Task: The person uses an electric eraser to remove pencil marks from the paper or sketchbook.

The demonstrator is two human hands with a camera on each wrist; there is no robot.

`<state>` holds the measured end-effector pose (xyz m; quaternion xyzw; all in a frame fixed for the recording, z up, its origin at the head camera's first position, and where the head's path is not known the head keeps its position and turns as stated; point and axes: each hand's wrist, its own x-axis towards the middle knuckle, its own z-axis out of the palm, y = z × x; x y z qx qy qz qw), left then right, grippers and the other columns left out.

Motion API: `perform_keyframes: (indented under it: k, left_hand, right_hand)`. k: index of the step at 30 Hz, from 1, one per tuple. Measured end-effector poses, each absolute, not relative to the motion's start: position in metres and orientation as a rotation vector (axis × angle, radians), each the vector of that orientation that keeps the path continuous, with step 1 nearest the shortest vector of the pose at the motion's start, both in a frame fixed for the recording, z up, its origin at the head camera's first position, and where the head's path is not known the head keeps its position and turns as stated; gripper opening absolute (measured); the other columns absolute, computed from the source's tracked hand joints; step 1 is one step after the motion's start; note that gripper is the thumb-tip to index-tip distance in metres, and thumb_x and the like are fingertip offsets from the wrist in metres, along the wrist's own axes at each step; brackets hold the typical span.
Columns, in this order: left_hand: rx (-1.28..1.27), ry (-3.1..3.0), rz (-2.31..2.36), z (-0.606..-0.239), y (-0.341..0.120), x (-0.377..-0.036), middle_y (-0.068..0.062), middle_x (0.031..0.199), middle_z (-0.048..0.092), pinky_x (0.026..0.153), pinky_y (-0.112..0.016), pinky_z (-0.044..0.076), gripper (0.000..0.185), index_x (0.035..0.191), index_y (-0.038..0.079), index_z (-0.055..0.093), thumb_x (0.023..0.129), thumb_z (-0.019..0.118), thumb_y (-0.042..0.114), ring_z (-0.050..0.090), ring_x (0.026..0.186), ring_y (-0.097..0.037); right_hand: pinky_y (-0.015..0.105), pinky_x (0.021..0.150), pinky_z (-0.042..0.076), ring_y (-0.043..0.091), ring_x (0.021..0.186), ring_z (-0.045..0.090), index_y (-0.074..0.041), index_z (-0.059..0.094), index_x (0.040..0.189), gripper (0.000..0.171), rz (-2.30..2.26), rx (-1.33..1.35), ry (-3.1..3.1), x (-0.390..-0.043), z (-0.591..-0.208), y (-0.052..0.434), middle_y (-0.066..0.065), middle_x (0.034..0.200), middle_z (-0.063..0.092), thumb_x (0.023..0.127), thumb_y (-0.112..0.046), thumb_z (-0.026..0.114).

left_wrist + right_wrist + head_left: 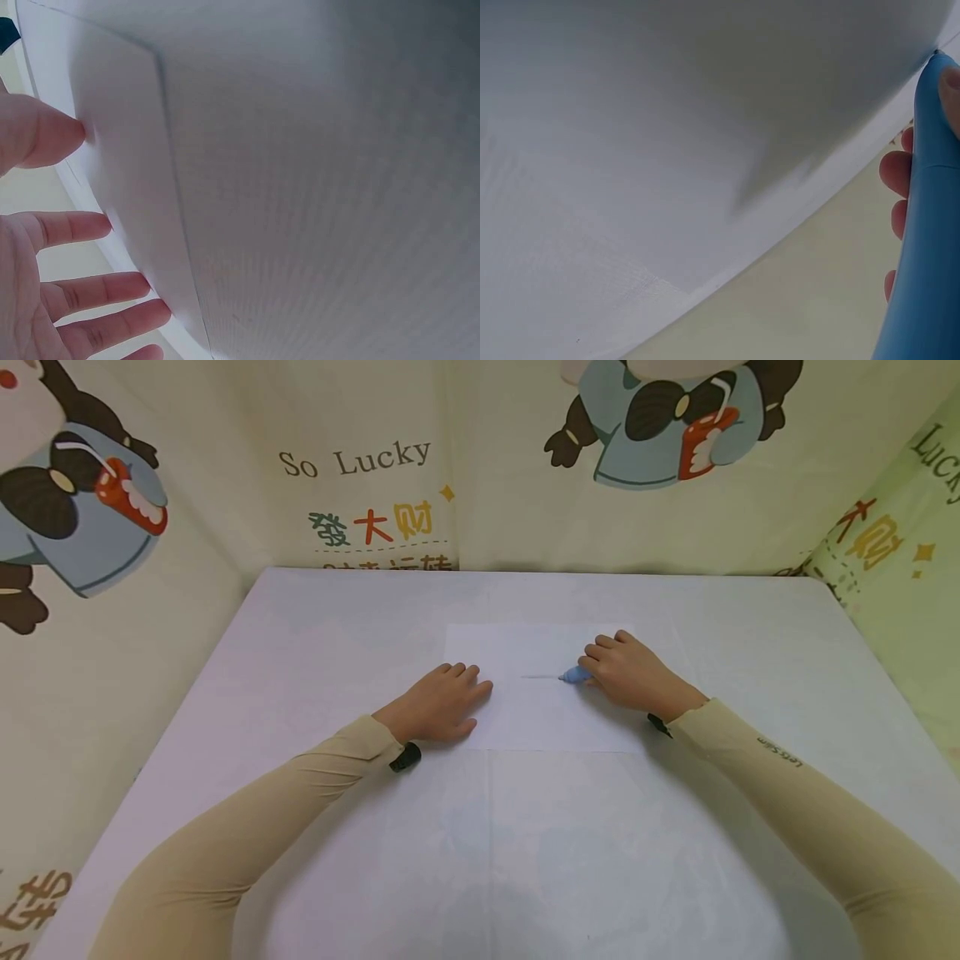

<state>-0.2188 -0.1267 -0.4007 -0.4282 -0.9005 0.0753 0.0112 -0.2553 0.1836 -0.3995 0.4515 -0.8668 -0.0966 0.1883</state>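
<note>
A white sheet of paper (547,710) lies flat on the white table (480,860). My left hand (438,702) rests palm down on the sheet's left edge, its straight fingers (82,225) pressing the paper (127,150). My right hand (630,675) grips a light blue pen (576,675) whose tip touches the paper, at the right end of a faint line (538,677). In the right wrist view the blue pen (926,247) fills the right edge, with fingertips (896,174) curled behind it.
Cream fabric printed with cartoon figures and the words "So Lucky" (352,460) walls in the table at the back and on both sides. Black straps sit at both wrists (405,758).
</note>
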Motion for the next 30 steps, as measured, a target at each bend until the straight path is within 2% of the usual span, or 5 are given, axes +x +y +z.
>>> perform_keyframes:
  k: [11, 30]
  left_hand:
    - [-1.332, -2.817, 0.221, -0.4028, -0.1275, -0.2195, -0.013, 0.117, 0.054, 0.09, -0.041, 0.046, 0.044, 0.125, 0.009, 0.049, 0.088, 0.055, 0.033, 0.055, 0.101, -0.027]
    - [-1.321, -2.791, 0.225, -0.4056, -0.1254, -0.2171, -0.012, 0.112, 0.055, 0.088, -0.04, 0.047, 0.041, 0.121, 0.009, 0.049, 0.087, 0.055, 0.032, 0.056, 0.097, -0.027]
  right_hand:
    - [0.036, 0.067, 0.04, 0.026, 0.079, 0.057, -0.003, 0.064, 0.088, 0.024, -0.263, 1.266, -2.443, -0.2547, -0.3993, 0.1831, 0.009, 0.082, 0.063, 0.076, -0.02, 0.076]
    - [0.037, 0.067, 0.04, 0.026, 0.078, 0.057, -0.002, 0.064, 0.087, 0.023, -0.244, 1.242, -2.44, -0.2536, -0.4011, 0.1867, 0.009, 0.081, 0.062, 0.076, -0.02, 0.075]
